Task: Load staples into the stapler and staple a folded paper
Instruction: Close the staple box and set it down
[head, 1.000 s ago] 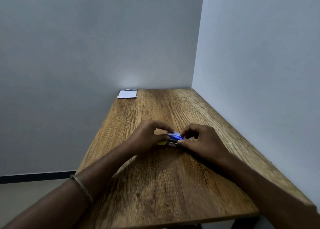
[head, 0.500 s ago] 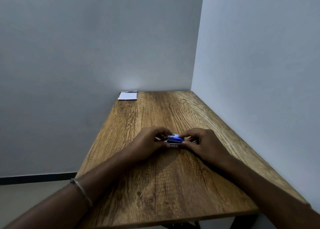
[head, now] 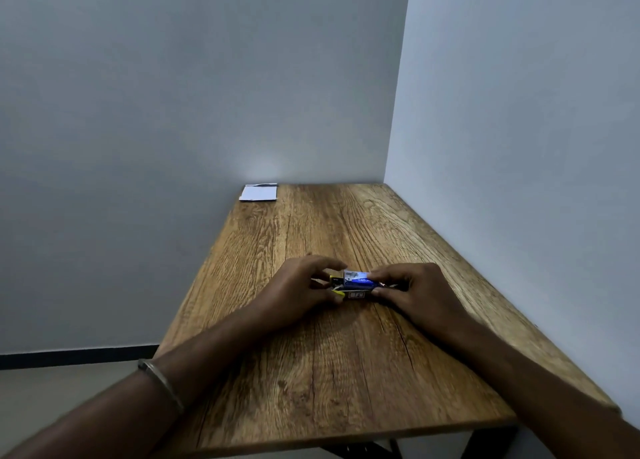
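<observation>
Since a second ago your hands have dropped to the wooden table (head: 346, 372). Your left hand (head: 298, 290) and right hand (head: 415, 294) both pinch the small blue stapler (head: 358, 280) mid-table; folded paper (head: 259, 192) sits far-left.

Left hand (head: 304, 282) and right hand (head: 412, 290) grip a blue stapler (head: 358, 280) on the table (head: 346, 372); paper (head: 259, 193) at far corner

Wooden table (head: 346, 372), grey walls (head: 173, 94)

Stapler (head: 357, 283) mid-table (head: 346, 372); paper (head: 259, 193) far-left corner.
</observation>
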A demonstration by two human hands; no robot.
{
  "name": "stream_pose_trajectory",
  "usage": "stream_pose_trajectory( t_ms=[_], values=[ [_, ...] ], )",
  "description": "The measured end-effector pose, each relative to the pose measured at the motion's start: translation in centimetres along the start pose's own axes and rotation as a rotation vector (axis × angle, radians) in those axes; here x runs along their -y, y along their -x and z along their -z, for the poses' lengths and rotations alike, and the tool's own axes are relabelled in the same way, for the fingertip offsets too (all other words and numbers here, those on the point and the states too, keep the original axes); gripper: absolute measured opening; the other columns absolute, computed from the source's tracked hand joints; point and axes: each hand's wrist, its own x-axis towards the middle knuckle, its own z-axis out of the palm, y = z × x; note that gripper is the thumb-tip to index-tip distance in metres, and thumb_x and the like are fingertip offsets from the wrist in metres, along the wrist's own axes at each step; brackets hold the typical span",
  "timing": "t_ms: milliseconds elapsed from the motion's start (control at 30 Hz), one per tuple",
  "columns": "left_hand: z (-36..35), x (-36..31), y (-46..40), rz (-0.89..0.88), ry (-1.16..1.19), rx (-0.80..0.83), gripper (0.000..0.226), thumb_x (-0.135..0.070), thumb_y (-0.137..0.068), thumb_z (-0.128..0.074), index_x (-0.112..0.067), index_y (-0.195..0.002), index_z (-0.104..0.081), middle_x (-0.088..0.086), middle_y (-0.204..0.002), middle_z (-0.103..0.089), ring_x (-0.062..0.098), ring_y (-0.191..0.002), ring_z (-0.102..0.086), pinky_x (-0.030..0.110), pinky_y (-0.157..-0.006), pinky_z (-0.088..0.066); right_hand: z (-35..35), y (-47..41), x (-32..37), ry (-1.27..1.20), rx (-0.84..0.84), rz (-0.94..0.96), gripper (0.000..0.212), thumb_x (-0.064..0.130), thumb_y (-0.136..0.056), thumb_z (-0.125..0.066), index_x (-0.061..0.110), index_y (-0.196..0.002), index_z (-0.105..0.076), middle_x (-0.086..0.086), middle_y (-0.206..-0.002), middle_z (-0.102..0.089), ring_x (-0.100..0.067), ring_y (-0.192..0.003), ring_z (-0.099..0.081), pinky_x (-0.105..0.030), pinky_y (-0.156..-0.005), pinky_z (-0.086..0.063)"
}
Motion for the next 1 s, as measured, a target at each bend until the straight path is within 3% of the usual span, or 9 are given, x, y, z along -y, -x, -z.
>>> stream_pose_trajectory(
  t_ms=[200,433,533,633,767,1000],
  values=[
    [-0.1,0.0,0.1,-0.034,-0.027,-0.001,0.045,-0.012,-0.078,-0.080,-0.019,-0.121,-0.069,-0.001,-0.119,-0.069,0.006,-0.104,-0.065,0.026,-0.089,-0.056,0.0,0.0,0.0,-0.018,0.012,0.005,0.028,0.016,-0.076,-0.084,0.026,-0.102,-0.080,0.013,-0.101,-0.077,0.010,-0.093,-0.067,-0.002,-0.078,-0.045],
    [-0.5,0.6,-0.5,-0.078,-0.157,-0.021,0.042,-0.018,-0.081,-0.077,-0.024,-0.121,-0.067,-0.007,-0.116,-0.068,0.000,-0.098,-0.062,0.011,-0.083,-0.051,0.1,-0.3,-0.6,0.020,-0.016,0.026,0.025,0.011,-0.077,-0.084,0.021,-0.099,-0.081,0.008,-0.094,-0.077,0.005,-0.088,-0.067,-0.001,-0.075,-0.043],
    [-0.9,1.1,-1.5,-0.076,-0.206,-0.030,0.041,-0.021,-0.082,-0.076,-0.025,-0.122,-0.067,-0.006,-0.114,-0.069,0.003,-0.098,-0.062,0.022,-0.083,-0.054,-0.1,-1.3,-1.1,0.064,-0.017,0.015,0.025,0.014,-0.078,-0.084,0.021,-0.101,-0.080,0.006,-0.096,-0.078,0.002,-0.088,-0.068,-0.005,-0.076,-0.046],
    [-1.2,1.6,-3.2,-0.047,-0.257,-0.048,0.042,-0.022,-0.082,-0.075,-0.025,-0.123,-0.067,-0.004,-0.114,-0.070,0.009,-0.100,-0.062,0.034,-0.083,-0.054,-0.2,-3.0,-1.9,0.104,-0.014,-0.007,0.025,0.019,-0.079,-0.083,0.022,-0.104,-0.080,0.005,-0.099,-0.079,-0.004,-0.091,-0.069,-0.022,-0.082,-0.054],
    [-1.5,2.6,-6.0,-0.031,-0.353,-0.068,0.041,-0.025,-0.084,-0.072,-0.028,-0.124,-0.064,-0.005,-0.115,-0.069,0.009,-0.098,-0.059,0.035,-0.082,-0.053,-0.6,-6.0,-3.4,0.168,-0.013,-0.037,0.025,0.026,-0.081,-0.081,0.025,-0.106,-0.079,0.004,-0.100,-0.079,-0.007,-0.089,-0.069,-0.033,-0.081,-0.055],
    [-2.1,6.0,-12.2,0.001,-0.436,-0.093,0.041,-0.026,-0.089,-0.066,-0.026,-0.130,-0.059,-0.002,-0.122,-0.066,0.014,-0.103,-0.059,0.034,-0.084,-0.052,-1.9,-12.4,-6.7,0.233,-0.018,-0.033,0.025,0.022,-0.083,-0.079,0.021,-0.107,-0.078,0.000,-0.100,-0.079,-0.012,-0.089,-0.070,-0.032,-0.080,-0.054]
  ],
)
